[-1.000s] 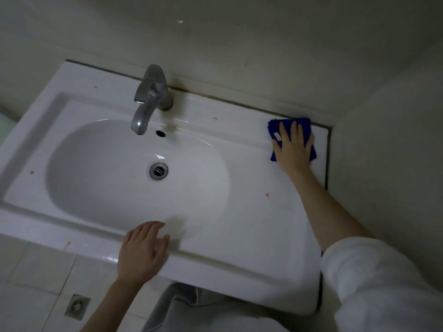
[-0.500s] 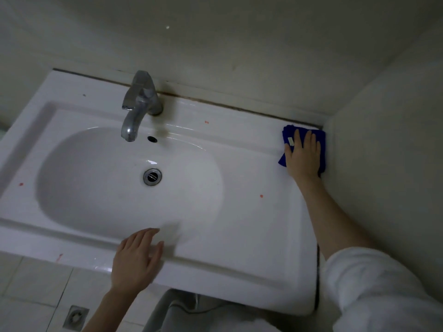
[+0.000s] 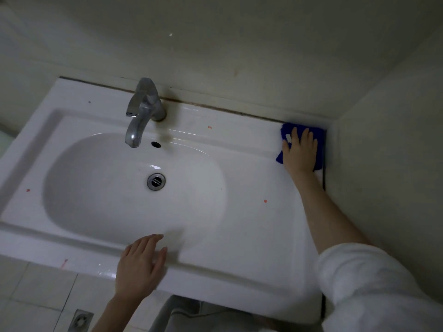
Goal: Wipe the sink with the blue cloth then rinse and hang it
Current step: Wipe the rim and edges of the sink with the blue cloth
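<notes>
A white ceramic sink (image 3: 251, 236) fills the view, with an oval basin and a metal drain (image 3: 156, 181). In its far right corner, against both walls, lies the blue cloth (image 3: 287, 130) with a small white tag. My right hand (image 3: 299, 152) presses flat on the cloth, fingers spread toward the back wall. My left hand (image 3: 140, 263) rests flat on the sink's front rim, fingers apart, holding nothing.
A chrome faucet (image 3: 141, 111) stands at the back of the basin above an overflow hole (image 3: 156, 144). Small red specks dot the rim. Walls close in behind and to the right. A tiled floor with a floor drain (image 3: 80, 321) shows at lower left.
My right hand has slid the blue cloth to the right, into the corner against the side wall. My left hand has stayed on the front rim.
</notes>
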